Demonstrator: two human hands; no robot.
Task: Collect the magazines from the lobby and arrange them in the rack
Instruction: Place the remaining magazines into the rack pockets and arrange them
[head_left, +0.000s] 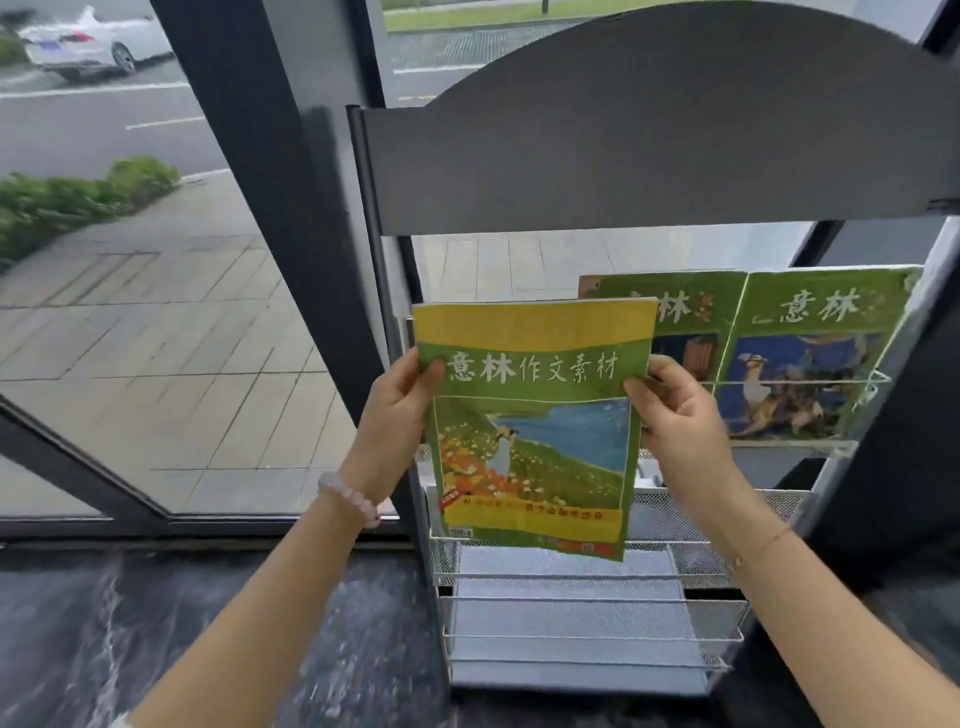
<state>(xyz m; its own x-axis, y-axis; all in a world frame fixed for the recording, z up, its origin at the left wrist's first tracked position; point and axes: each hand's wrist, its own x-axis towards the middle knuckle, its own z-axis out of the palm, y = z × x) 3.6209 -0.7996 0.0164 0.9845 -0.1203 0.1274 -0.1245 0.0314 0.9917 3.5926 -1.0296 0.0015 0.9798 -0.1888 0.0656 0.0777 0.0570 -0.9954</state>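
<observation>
Both forearms raised forward, left hand (393, 410) and right hand (680, 415) upright, fingers (638, 391) pinched closed, thumbs frontward

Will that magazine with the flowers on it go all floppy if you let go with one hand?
Probably a little. The magazine looks thin, and its bottom edge already curves though the left hand and right hand pinch both sides. It seems light, since fingertips alone hold it.
</observation>
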